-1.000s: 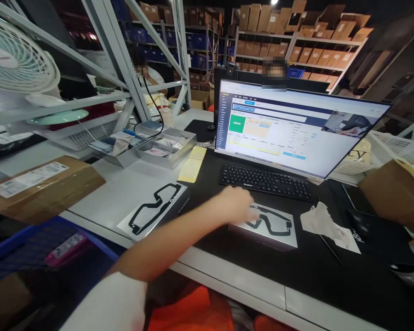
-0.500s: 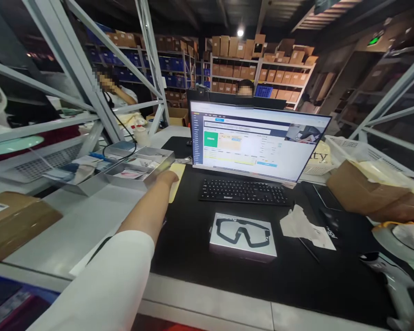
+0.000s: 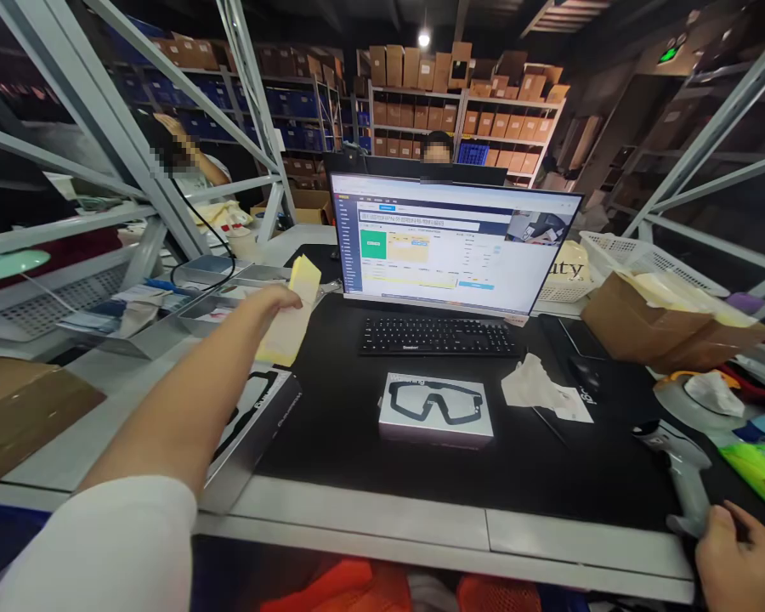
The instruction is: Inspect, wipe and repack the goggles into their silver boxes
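Observation:
My left hand is closed on a thin yellow-edged pad of paper, lifted above the desk mat with its pale face showing. Under my forearm lies a silver box with a glasses picture, partly covered by the arm. A similar glasses box lies flat in the middle of the black mat. At the lower right edge, my right hand has its fingers curled in, with nothing visible in them. It is right beside the handle of a barcode scanner; I cannot tell whether they touch.
A monitor stands behind a black keyboard. Crumpled paper and a mouse are to the right, near an open carton. Grey trays and a taped carton occupy the left. Two people sit beyond.
My left hand has raised the yellow pad off the mat and drawn it left and nearer. The silver box under my arm has come into view. More of my right hand shows.

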A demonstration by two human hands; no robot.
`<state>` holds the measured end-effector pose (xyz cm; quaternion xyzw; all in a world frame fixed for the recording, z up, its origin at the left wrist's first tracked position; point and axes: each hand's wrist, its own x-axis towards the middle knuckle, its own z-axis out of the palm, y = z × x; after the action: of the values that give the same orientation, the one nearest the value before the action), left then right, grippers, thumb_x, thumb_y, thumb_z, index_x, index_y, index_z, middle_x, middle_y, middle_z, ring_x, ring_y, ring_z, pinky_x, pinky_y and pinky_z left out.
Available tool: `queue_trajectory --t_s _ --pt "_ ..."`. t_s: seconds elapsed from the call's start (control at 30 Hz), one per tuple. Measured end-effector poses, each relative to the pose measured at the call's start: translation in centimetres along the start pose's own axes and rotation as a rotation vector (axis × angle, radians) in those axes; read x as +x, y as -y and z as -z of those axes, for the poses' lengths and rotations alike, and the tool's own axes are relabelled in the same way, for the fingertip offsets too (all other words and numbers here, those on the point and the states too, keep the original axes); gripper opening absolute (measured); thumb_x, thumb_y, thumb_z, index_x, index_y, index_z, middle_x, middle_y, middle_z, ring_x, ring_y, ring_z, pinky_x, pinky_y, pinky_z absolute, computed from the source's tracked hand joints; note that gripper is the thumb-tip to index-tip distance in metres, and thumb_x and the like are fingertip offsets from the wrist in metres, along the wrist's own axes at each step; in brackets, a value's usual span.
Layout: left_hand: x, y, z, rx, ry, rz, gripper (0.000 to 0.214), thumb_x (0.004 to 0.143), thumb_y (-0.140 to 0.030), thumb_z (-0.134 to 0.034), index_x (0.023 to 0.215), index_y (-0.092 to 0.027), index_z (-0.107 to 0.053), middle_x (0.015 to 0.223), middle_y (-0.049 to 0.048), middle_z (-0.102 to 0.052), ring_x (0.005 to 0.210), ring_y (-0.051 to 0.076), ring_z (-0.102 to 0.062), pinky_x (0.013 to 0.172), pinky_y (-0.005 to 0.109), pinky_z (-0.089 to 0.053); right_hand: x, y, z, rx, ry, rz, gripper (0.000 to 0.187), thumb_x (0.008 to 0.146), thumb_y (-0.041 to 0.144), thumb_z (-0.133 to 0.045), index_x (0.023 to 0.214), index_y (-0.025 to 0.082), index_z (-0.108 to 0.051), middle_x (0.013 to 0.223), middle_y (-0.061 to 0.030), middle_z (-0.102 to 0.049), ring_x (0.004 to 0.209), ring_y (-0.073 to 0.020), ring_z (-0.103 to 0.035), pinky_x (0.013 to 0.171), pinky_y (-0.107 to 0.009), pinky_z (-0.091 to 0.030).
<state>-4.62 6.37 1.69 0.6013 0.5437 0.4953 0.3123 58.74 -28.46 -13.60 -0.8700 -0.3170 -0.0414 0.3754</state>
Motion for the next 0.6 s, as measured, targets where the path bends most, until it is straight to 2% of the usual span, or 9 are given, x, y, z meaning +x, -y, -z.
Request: queue_trajectory --t_s 0.07,0.1,0.17,0.23,0.3,0.37,0.4,0.5,0.6 --pt "-0.2 -0.5 2.2 0.051 -0.002 0.096 0.032 0.086 -0.029 -0.073 0.106 -0.007 -0.063 0.097 0.0065 -0.070 0.093 0.021 -0.067 0.086 0.043 -0.058 -0.8 1.1 -0.1 0.035 -0.044 0.186 0.055 0.090 0.055 -0.046 0.132 0.024 -0.059 0.135 -0.0249 -0.055 0.135 -0.0420 -0.046 0.114 -0.056 -0.036" --pt "-0.4 -1.0 3.3 0.070 -0.007 0.134 0.032 0.083 -0.025 -0.077 0.101 -0.004 -0.062 0.089 0.0049 -0.070 0.091 0.021 -0.067 0.089 0.047 -0.057 -1.2 2.0 -0.4 0.065 0.028 0.248 0.052 0.090 0.056 -0.048 0.128 0.023 -0.061 0.134 -0.0220 -0.057 0.132 -0.0408 -0.050 0.115 -0.056 -0.036" --pt "-1.0 -2.7 4.7 0.095 -0.024 0.164 0.032 0.079 -0.016 -0.078 0.100 0.001 -0.060 0.081 0.0031 -0.070 0.091 0.022 -0.067 0.094 0.057 -0.052 -2.1 4.8 -1.8 0.158 0.345 0.326 0.052 0.087 0.058 -0.054 0.124 0.023 -0.061 0.134 -0.0162 -0.060 0.127 -0.0383 -0.055 0.112 -0.057 -0.040" --pt "-1.8 -5.0 4.9 0.081 -0.035 0.129 0.034 0.082 -0.009 -0.072 0.111 0.002 -0.059 0.090 0.0048 -0.072 0.097 0.023 -0.068 0.098 0.063 -0.046 -3.2 8.5 -4.0 0.271 0.700 0.448 0.065 0.085 0.055 -0.061 0.140 0.022 -0.049 0.147 -0.0134 -0.051 0.135 -0.0343 -0.049 0.114 -0.055 -0.039" --pt "-3.1 -7.5 3.5 -0.019 -0.029 0.053 0.046 0.081 -0.007 -0.069 0.125 0.000 -0.056 0.107 0.0085 -0.073 0.105 0.027 -0.067 0.100 0.063 -0.045 -4.3 12.6 -6.9 0.318 0.940 0.544 0.094 0.081 0.051 -0.069 0.157 0.020 -0.023 0.161 -0.0153 -0.030 0.148 -0.0313 -0.032 0.121 -0.052 -0.029" --pt "-4.8 -9.2 1.1 -0.202 0.016 -0.008 0.059 0.076 -0.015 -0.074 0.130 -0.003 -0.054 0.117 0.0121 -0.071 0.110 0.032 -0.066 0.100 0.064 -0.047 -5.1 16.1 -9.6 0.333 1.069 0.597 0.123 0.069 0.048 -0.081 0.161 0.015 -0.006 0.166 -0.0189 -0.011 0.153 -0.0323 -0.018 0.124 -0.050 -0.018" --pt "-5.7 -9.6 -0.3 -0.299 0.062 -0.020 0.065 0.071 -0.019 -0.078 0.130 -0.005 -0.055 0.120 0.0137 -0.071 0.110 0.034 -0.066 0.100 0.064 -0.048 -5.5 17.5 -10.7 0.359 1.125 0.608 0.131 0.065 0.046 -0.084 0.161 0.014 -0.001 0.166 -0.0202 -0.008 0.153 -0.0323 -0.018 0.125 -0.048 -0.016" --pt "-8.2 -9.1 -3.6 -0.498 0.137 -0.006 0.067 0.061 -0.026 -0.084 0.122 -0.009 -0.060 0.120 0.0153 -0.071 0.109 0.036 -0.067 0.101 0.060 -0.051 -6.3 19.7 -12.2 0.456 1.173 0.593 0.130 0.064 0.040 -0.086 0.162 0.017 -0.003 0.163 -0.0200 -0.023 0.147 -0.0315 -0.034 0.124 -0.046 -0.022" --pt "-9.7 -7.1 -5.2 -0.567 0.067 0.047 0.063 0.060 -0.027 -0.084 0.117 -0.015 -0.060 0.121 0.0131 -0.072 0.110 0.036 -0.068 0.099 0.056 -0.055 -6.3 20.3 -11.0 0.525 1.051 0.593 0.124 0.063 0.039 -0.087 0.161 0.022 -0.014 0.161 -0.0169 -0.031 0.147 -0.0325 -0.035 0.123 -0.049 -0.023"
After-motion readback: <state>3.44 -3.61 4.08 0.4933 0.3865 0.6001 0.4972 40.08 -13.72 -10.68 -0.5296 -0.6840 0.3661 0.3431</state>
